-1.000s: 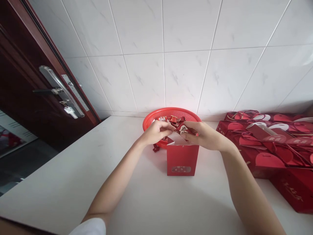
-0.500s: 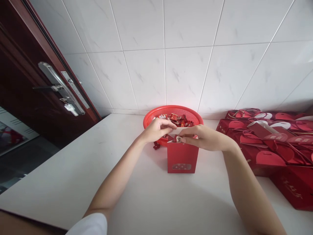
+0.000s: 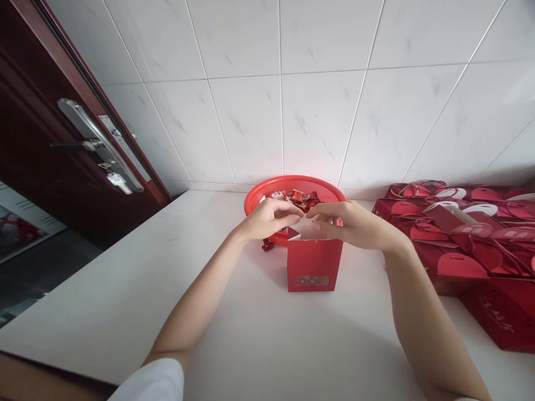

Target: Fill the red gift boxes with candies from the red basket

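Observation:
A red paper gift box [image 3: 313, 264] stands upright on the white table, its top open and its pale inside showing. A small oval window near its base shows a patterned surface. At the back left of the opening, my left hand [image 3: 270, 217] is closed, thumb and finger together on the box's raised edge. My right hand [image 3: 345, 223] hovers over the right of the opening with finger and thumb apart, and I see nothing between them. Behind the box, a red mesh basket [image 3: 253, 203] holds wrapped candies [image 3: 298, 196], partly hidden by my hands.
Many red gift boxes [image 3: 460, 267] with cord handles crowd the table's right side. A small dark red piece [image 3: 266, 245] lies beside the basket. At the left is a dark door [image 3: 37, 111] with keys hanging from its lock. A tiled wall [image 3: 321, 122] borders the table's back.
A wrapped candy seen in my right fingers over the box has left them. My right fingers have spread and lifted slightly. The left hand stays nearly in place, and the view has shifted slightly.

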A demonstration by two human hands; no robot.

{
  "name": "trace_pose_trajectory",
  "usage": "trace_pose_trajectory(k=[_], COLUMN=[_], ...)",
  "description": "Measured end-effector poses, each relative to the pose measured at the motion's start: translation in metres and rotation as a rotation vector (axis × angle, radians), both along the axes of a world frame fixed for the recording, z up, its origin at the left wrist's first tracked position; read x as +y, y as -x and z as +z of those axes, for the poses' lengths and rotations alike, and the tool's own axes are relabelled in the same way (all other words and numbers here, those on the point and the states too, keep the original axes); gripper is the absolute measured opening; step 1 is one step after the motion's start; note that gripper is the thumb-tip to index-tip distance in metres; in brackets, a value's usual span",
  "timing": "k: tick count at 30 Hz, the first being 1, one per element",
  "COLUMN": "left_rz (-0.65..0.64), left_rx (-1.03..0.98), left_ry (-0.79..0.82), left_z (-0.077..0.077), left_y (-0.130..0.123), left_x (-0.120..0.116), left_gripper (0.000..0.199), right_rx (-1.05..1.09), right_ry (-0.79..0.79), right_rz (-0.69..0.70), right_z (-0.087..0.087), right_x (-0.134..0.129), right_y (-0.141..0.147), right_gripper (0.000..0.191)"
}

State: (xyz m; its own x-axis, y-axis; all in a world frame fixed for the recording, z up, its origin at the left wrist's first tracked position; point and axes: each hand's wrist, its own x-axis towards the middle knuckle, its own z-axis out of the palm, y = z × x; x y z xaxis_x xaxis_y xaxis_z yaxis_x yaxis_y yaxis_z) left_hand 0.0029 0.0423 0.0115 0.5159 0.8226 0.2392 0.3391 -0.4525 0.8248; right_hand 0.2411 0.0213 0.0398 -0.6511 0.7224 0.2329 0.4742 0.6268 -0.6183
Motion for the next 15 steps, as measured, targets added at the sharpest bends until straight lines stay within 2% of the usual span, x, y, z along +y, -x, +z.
trace_pose_trajectory(k=[5, 8, 12, 15], left_rz=[-0.081, -0.091, -0.065, -0.016], left_rx=[0.153, 0.255, 0.264, 0.223], left_ry=[0.004, -0.008, -0.066, -0.175], left_z=[0.008, 0.010, 0.005, 0.000], left_y=[0.004, 0.006, 0.004, 0.001], left_x=[-0.009, -0.013, -0.013, -0.011], left_gripper=[0.042, 0.051, 0.038, 0.029], right_rx=[0.102, 0.078, -0.066, -0.136], right_ry=[-0.100, -0.103, -0.028, 0.053], right_rz=[-0.089, -0.150, -0.187, -0.216], right_z=[0.003, 0.005, 0.005, 0.003], right_x=[0.002, 0.003, 0.004, 0.009], right_y=[-0.011, -0.020, -0.027, -0.027], right_gripper=[0.024, 0.038, 0.065, 0.072])
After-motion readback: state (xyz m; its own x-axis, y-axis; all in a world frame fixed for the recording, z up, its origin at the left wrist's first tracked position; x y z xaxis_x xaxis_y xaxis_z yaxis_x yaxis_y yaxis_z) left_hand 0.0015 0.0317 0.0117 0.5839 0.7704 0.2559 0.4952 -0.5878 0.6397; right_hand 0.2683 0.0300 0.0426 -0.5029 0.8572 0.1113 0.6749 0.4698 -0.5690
